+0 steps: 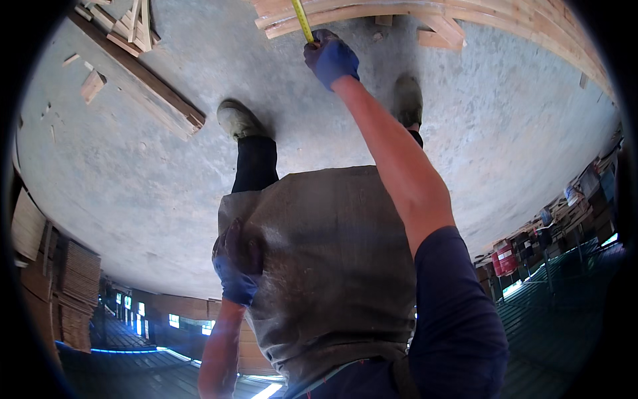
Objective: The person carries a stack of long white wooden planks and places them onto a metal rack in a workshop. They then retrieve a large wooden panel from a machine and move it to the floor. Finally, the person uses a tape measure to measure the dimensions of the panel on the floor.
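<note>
Tape [302, 20], a narrow yellow band, runs from the right hand [331, 58] up and a little left, over the pale boards [399, 13] at the top of the view. Its long axis follows nearly the line of the stretched right arm. The right hand, in a blue glove, has its grip closed around the near end of the tape, just above the concrete floor [133, 166]. The left hand [234, 263], also gloved in blue, is well apart from the tape; it rests on the rough grey apron [332, 253] at the hip, and I cannot tell if its fingers are closed. Two dusty shoes [238, 120] stand on the floor. A long plank [143, 86] lies to the left, with wood scraps near it.
</note>
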`<state>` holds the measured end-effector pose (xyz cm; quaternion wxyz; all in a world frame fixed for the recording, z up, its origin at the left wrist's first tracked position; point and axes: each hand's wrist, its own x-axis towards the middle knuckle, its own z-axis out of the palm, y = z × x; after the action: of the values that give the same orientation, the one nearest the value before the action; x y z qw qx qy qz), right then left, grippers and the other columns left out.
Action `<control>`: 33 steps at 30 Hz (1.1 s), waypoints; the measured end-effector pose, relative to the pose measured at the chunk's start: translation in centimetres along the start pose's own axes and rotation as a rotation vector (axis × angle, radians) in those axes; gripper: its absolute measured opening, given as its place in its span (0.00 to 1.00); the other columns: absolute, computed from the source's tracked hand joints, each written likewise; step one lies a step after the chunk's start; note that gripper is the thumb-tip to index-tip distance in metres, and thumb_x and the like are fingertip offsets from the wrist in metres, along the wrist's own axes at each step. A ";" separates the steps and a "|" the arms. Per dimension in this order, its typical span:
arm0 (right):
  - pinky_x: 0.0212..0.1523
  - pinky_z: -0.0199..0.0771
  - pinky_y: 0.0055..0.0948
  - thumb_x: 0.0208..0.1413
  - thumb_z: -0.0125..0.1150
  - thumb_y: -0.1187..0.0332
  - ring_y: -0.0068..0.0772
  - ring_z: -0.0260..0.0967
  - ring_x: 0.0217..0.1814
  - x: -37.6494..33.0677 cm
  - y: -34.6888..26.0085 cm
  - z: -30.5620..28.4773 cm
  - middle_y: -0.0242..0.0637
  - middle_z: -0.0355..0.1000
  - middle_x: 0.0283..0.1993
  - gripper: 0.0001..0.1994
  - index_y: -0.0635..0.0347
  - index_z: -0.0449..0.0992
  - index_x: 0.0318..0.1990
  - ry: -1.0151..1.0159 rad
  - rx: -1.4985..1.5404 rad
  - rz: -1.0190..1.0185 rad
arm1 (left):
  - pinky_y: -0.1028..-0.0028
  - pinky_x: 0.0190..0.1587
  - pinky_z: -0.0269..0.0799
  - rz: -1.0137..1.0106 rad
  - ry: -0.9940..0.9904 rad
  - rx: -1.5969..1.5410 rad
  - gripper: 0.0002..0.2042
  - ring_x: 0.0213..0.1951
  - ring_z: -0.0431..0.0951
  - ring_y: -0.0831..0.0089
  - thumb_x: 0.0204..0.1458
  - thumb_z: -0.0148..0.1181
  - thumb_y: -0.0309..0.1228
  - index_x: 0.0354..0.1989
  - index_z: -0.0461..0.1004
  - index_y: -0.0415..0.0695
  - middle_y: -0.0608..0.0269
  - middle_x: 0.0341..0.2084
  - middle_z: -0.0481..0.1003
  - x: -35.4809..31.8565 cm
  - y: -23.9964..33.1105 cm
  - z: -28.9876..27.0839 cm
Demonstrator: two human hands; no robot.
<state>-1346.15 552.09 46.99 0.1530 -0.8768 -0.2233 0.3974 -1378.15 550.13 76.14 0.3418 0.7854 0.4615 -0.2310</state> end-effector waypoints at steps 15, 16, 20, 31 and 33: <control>0.42 0.74 0.42 0.52 0.59 0.57 0.48 0.75 0.40 0.8 1.8 -0.7 0.45 0.77 0.36 0.15 0.52 0.77 0.44 0.026 0.027 -0.121 | 0.55 0.53 0.69 0.005 -0.021 0.022 0.22 0.50 0.74 0.48 0.55 0.56 0.38 0.55 0.69 0.39 0.46 0.49 0.74 1.3 2.2 -1.3; 0.40 0.75 0.42 0.53 0.60 0.57 0.46 0.75 0.38 0.5 2.6 -0.7 0.44 0.77 0.35 0.16 0.53 0.76 0.47 0.101 0.153 -0.118 | 0.55 0.53 0.69 0.066 -0.003 0.023 0.21 0.50 0.74 0.48 0.56 0.56 0.38 0.55 0.69 0.39 0.46 0.49 0.74 1.4 2.7 -1.6; 0.43 0.74 0.48 0.52 0.57 0.60 0.54 0.73 0.43 -8.0 0.3 -13.6 0.48 0.75 0.40 0.14 0.53 0.74 0.44 0.042 0.249 -0.152 | 0.54 0.51 0.69 0.035 0.036 0.036 0.20 0.48 0.74 0.46 0.58 0.55 0.38 0.53 0.70 0.37 0.44 0.45 0.75 1.8 7.5 -2.8; 0.38 0.75 0.48 0.52 0.55 0.61 0.50 0.75 0.40 -45.5 31.3 -45.3 0.46 0.76 0.37 0.10 0.50 0.78 0.38 -0.023 0.068 0.351 | 0.58 0.48 0.72 0.317 -0.106 0.400 0.22 0.43 0.78 0.49 0.49 0.58 0.44 0.44 0.76 0.35 0.42 0.38 0.78 4.5 32.4 -9.7; 0.39 0.76 0.47 0.50 0.56 0.60 0.49 0.76 0.41 -49.4 35.9 -47.8 0.45 0.77 0.38 0.10 0.51 0.78 0.37 0.006 0.097 0.442 | 0.59 0.44 0.75 0.660 0.123 0.453 0.12 0.39 0.78 0.61 0.61 0.49 0.37 0.39 0.76 0.44 0.57 0.36 0.79 3.2 35.0 -10.9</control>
<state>-1328.74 491.81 92.52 0.1050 -0.8973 -0.0060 0.4288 -1345.27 548.25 92.48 0.1875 0.9592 0.1414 -0.1572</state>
